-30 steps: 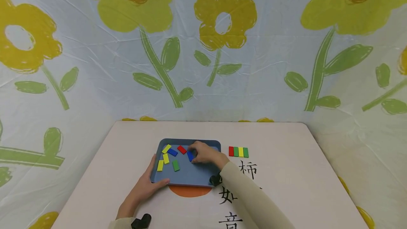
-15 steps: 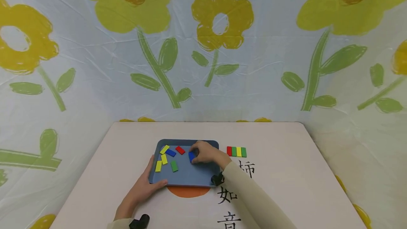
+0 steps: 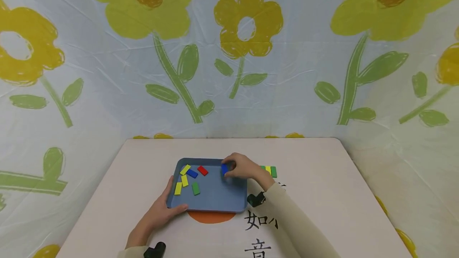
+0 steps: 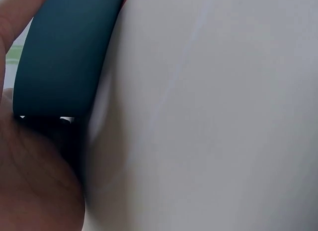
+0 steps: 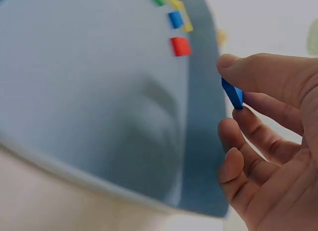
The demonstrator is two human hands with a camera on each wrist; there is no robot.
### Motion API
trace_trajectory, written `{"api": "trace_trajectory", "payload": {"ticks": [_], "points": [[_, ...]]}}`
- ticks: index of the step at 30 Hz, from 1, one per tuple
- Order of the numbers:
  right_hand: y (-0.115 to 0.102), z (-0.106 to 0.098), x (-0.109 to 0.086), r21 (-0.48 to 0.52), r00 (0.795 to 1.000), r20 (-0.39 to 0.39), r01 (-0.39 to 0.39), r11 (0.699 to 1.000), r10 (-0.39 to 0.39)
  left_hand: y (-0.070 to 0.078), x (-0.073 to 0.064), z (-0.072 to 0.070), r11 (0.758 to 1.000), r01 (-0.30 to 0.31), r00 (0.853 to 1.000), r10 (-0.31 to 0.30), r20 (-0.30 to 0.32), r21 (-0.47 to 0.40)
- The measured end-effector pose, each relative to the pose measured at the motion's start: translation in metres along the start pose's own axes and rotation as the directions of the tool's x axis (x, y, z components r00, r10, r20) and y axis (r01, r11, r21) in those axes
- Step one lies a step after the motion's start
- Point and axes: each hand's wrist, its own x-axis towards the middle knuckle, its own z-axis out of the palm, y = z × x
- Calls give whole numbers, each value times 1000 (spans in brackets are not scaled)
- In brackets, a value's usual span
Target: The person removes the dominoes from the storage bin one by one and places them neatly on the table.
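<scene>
My right hand (image 3: 245, 168) pinches a blue rectangular tile (image 5: 232, 94) between thumb and fingertips, held above the right back part of a blue-grey tray (image 3: 218, 198). My left hand (image 3: 159, 214) holds the tray's near left corner, thumb along the front rim and fingers at the left side. Inside the tray, toward the left, lie several yellow tiles (image 3: 184, 180), another blue tile (image 3: 192, 173), a red tile (image 3: 202, 170) and a green tile (image 3: 195, 188). In the left wrist view, the tray's wall (image 4: 64, 57) stands against the left hand.
Right of the tray, a row of tiles (image 3: 273, 171) lies on the pale table (image 3: 322, 194), partly hidden by the right hand. The table surface bears black characters (image 3: 258, 246) and an orange patch (image 3: 211, 217). A flowered cloth (image 3: 287, 102) rises behind.
My right hand has lifted the blue tile off the tray floor and carried it to the right and back, now covering part of the tile row. The left hand stays on the tray.
</scene>
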Motion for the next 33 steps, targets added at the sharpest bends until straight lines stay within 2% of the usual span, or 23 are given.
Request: {"api": "trace_trajectory", "payload": {"ticks": [5,10,15,24,29,33], "points": [[4,-19,-14,87,998,-55,0,996,4,-3,-1,-2,999,2,1000,-2,1,53],[21,-38,-30,88,991,-131,-26,996,37,-2,0,-4,991,-18,1000,17,8,135],[43,-51,-51,76,978,-182,-93,993,106,0,0,-6,982,-59,998,56,22,178],[81,-63,-85,46,957,-224,-178,983,184,5,-2,-11,967,-90,996,88,22,240],[99,-67,-99,25,940,-251,-230,973,229,5,1,-12,967,-93,996,92,14,239],[111,-67,-108,0,932,-255,-266,964,258,2,2,-14,966,-116,993,118,7,229]]}}
